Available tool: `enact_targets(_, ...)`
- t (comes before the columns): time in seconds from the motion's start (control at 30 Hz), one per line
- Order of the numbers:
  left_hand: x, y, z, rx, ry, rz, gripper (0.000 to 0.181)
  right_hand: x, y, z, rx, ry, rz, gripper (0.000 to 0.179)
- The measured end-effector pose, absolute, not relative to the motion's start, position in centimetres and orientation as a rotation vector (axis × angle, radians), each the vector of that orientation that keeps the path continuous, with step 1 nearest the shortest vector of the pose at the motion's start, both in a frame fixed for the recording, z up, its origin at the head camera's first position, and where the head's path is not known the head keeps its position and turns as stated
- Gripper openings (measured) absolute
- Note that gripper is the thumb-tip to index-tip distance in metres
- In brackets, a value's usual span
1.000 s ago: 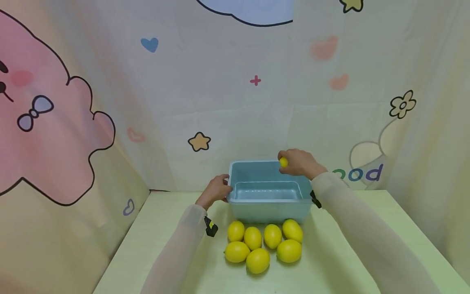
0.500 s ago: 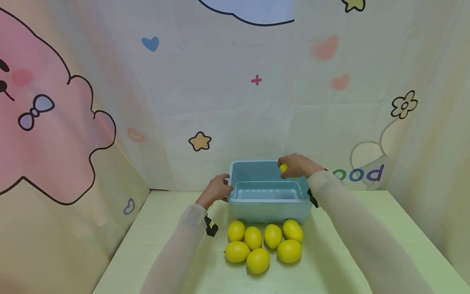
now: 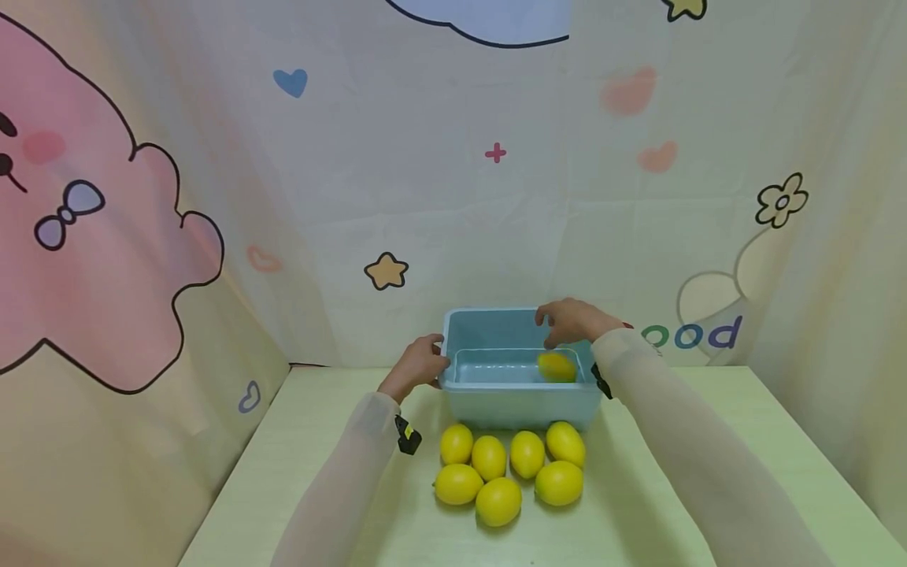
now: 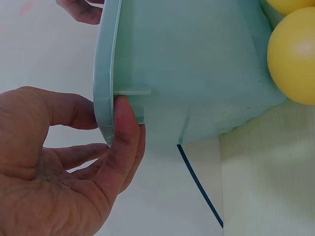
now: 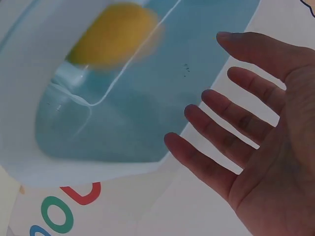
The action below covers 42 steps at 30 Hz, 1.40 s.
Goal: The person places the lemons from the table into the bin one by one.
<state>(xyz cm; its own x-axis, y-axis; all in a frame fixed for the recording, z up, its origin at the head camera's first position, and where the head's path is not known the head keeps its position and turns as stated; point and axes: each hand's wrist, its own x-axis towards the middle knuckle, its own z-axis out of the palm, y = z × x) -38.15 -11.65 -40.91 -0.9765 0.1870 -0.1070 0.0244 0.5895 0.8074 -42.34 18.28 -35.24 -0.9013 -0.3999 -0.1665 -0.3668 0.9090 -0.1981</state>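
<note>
A light blue plastic bin (image 3: 524,407) stands at the back of the table. My left hand (image 3: 416,364) grips its left rim; in the left wrist view the thumb is on one side of the rim and curled fingers (image 4: 125,132) are on the other. Over the bin's right part hangs my right hand (image 3: 577,321), fingers spread and holding nothing. Below it a lemon (image 3: 557,368), blurred, is inside the bin near the right end. The right wrist view shows the same lemon (image 5: 118,37) apart from the fingertips (image 5: 172,140).
Several lemons (image 3: 498,502) lie grouped on the pale table (image 3: 319,472) just in front of the bin. A printed curtain (image 3: 453,213) hangs directly behind the bin and table, with more cloth along both sides.
My right hand lowered slightly and let go of the lemon, which dropped into the bin. My left hand stayed on the rim.
</note>
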Motion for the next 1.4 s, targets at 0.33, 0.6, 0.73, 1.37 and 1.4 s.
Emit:
enact_targets(0.33,-38.1,-11.5,-40.9,0.18,2.64,1.327,0.062,-41.3,17.8,-33.6,-0.588,2.923,-0.163,0.049)
enact_targets(0.6,-38.0,-11.5,-40.9,0.184,2.637,1.34,0.061,-39.9,17.9,-32.2,-0.644,2.966,-0.146,0.052)
enact_targets(0.73,-38.1,-11.6,-41.0,0.188,2.632,1.352,0.06,-39.1,18.1,-31.6,-0.669,3.011,-0.145,0.054)
enact_targets(1.37,-38.1,-11.5,-40.9,0.168,2.637,1.357,0.059,-34.1,19.1,-30.8,-0.872,3.174,-0.222,0.053)
enact_targets(1.4,-38.1,-11.5,-40.9,0.169,2.636,1.358,0.059,-33.7,19.2,-30.8,-0.887,3.182,-0.226,0.053)
